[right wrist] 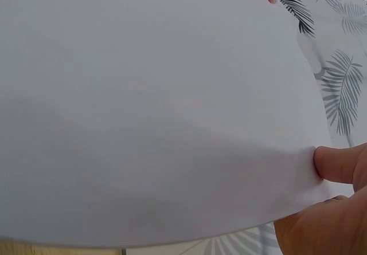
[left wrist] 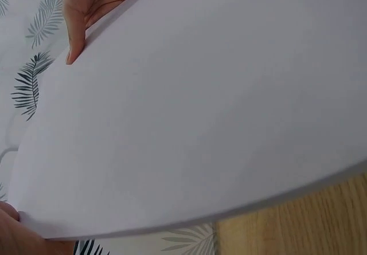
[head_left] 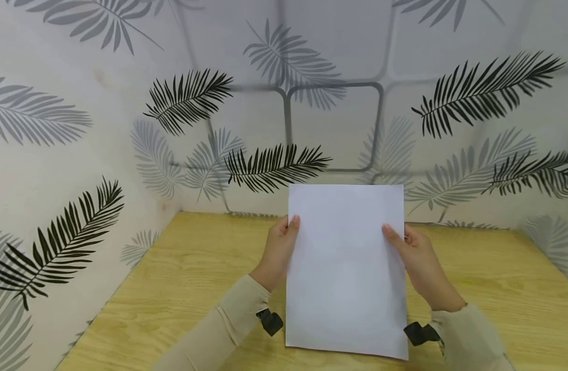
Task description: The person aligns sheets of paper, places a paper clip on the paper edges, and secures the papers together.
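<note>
A blank white sheet of paper [head_left: 346, 273] stands nearly upright, held up in front of the person. The left hand [head_left: 278, 250] pinches its left edge, thumb on the near face and the other fingers mostly hidden behind. On the opposite edge, the right hand [head_left: 423, 263] grips in the same way. In the left wrist view the paper [left wrist: 189, 112] fills most of the picture, with the right hand [left wrist: 94, 8] at its far edge. The right wrist view shows the right thumb [right wrist: 338, 163] pressing into the paper [right wrist: 160, 106], making a slight crease there.
A wood-grain table [head_left: 172, 288] lies beneath the hands. Behind and to the left rise walls [head_left: 140, 154] covered with a leaf print. Each sleeve carries a small black wrist device, one at the left wrist [head_left: 270, 322] and one at the right wrist [head_left: 421, 334].
</note>
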`<state>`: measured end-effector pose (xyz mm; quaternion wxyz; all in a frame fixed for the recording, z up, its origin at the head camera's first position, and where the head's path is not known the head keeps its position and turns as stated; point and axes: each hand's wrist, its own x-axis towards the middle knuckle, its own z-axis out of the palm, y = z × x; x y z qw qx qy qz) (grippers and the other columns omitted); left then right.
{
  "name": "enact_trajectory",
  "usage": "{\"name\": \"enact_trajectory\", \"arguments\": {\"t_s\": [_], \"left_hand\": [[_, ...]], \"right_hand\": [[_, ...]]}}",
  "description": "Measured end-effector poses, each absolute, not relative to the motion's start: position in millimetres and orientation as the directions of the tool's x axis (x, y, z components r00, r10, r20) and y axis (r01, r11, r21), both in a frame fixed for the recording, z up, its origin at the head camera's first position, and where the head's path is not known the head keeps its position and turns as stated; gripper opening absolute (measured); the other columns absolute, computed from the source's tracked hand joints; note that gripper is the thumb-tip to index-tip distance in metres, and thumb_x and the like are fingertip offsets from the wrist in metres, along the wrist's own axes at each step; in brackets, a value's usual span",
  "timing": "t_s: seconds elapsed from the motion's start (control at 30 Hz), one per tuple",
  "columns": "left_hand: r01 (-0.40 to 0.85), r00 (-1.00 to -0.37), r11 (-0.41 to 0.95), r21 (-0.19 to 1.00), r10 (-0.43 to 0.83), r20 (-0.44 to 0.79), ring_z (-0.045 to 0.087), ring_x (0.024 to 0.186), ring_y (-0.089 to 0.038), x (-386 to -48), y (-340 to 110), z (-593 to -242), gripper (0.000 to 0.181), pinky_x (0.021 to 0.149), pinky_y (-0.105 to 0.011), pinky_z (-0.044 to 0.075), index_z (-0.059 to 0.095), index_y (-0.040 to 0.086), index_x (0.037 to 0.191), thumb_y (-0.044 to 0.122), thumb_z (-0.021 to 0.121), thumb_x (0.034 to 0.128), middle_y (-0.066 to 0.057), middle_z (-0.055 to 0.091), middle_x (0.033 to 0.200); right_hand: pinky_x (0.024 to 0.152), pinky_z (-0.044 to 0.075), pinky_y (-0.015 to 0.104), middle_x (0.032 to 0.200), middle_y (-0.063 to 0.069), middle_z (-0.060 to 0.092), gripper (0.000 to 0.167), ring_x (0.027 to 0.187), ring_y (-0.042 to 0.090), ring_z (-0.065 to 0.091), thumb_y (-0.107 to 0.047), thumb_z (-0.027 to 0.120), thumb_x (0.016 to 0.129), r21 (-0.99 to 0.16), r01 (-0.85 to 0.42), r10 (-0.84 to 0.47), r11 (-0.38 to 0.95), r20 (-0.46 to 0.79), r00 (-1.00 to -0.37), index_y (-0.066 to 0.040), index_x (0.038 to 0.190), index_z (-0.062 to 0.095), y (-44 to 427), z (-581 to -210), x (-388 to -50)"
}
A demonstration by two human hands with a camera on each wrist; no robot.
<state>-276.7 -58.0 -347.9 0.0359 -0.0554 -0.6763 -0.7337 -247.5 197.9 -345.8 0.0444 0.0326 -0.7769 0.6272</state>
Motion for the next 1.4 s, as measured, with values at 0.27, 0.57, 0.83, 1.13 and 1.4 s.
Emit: {"name": "enact_trajectory", "arguments": {"t_s": [0.27, 0.57, 0.83, 1.13, 1.4], "left_hand": [[0.129, -0.991, -0.076, 0.989, 0.029, 0.131, 0.056, 0.075, -0.01, -279, -54, -355, 0.032, 0.065, -0.025, 0.047, 0.061, -0.004, 0.108, 0.025, 0.047, 0.1032, -0.002, 0.059, 0.085], [0.147, -0.986, 0.047, 0.988, 0.084, 0.143, 0.059, 0.081, -0.012, -281, -64, -358, 0.034, 0.073, -0.029, 0.051, 0.063, -0.005, 0.118, 0.023, 0.051, 0.1014, -0.012, 0.067, 0.097], [0.162, -0.984, 0.028, 0.986, 0.077, 0.16, 0.06, 0.069, -0.009, -290, -74, -360, 0.025, 0.069, -0.027, 0.053, 0.066, -0.004, 0.107, 0.017, 0.058, 0.0978, 0.001, 0.065, 0.075], [0.167, -0.981, 0.023, 0.986, 0.105, 0.164, 0.062, 0.069, -0.011, -291, -78, -365, 0.022, 0.071, -0.033, 0.056, 0.067, -0.007, 0.107, 0.011, 0.064, 0.0934, -0.008, 0.067, 0.082], [0.128, -0.986, -0.016, 0.992, 0.108, 0.129, 0.061, 0.067, -0.01, -286, -77, -373, 0.024, 0.074, -0.037, 0.055, 0.068, -0.007, 0.11, 0.009, 0.064, 0.0929, -0.004, 0.066, 0.081]], "right_hand": [[0.076, 0.051, 0.024, 0.106, -0.006, 0.062, 0.068, 0.089, 0.002, 0.06, -0.045, 0.052, 0.097, -0.976, -0.065, 0.005, 0.208, 0.068, -0.998, 0.004, 0.144, 0.038, 202, -351, -246], [0.076, 0.051, 0.025, 0.112, 0.001, 0.062, 0.069, 0.089, 0.002, 0.059, -0.046, 0.052, 0.097, -0.973, -0.031, 0.001, 0.23, 0.032, -0.999, 0.003, 0.144, 0.038, 205, -357, -245], [0.076, 0.05, 0.026, 0.119, 0.008, 0.059, 0.069, 0.089, 0.003, 0.058, -0.044, 0.053, 0.097, -0.968, -0.004, 0.011, 0.251, 0.007, -1.0, 0.003, 0.145, 0.037, 208, -363, -242], [0.076, 0.051, 0.028, 0.114, 0.008, 0.061, 0.069, 0.088, 0.006, 0.059, -0.045, 0.053, 0.097, -0.96, 0.024, 0.004, 0.277, -0.024, -1.0, 0.005, 0.143, 0.038, 216, -371, -240], [0.079, 0.051, 0.03, 0.113, 0.009, 0.062, 0.066, 0.09, 0.008, 0.061, -0.042, 0.052, 0.099, -0.948, 0.034, -0.095, 0.317, -0.068, -0.993, 0.009, 0.139, 0.041, 227, -375, -241]]}}
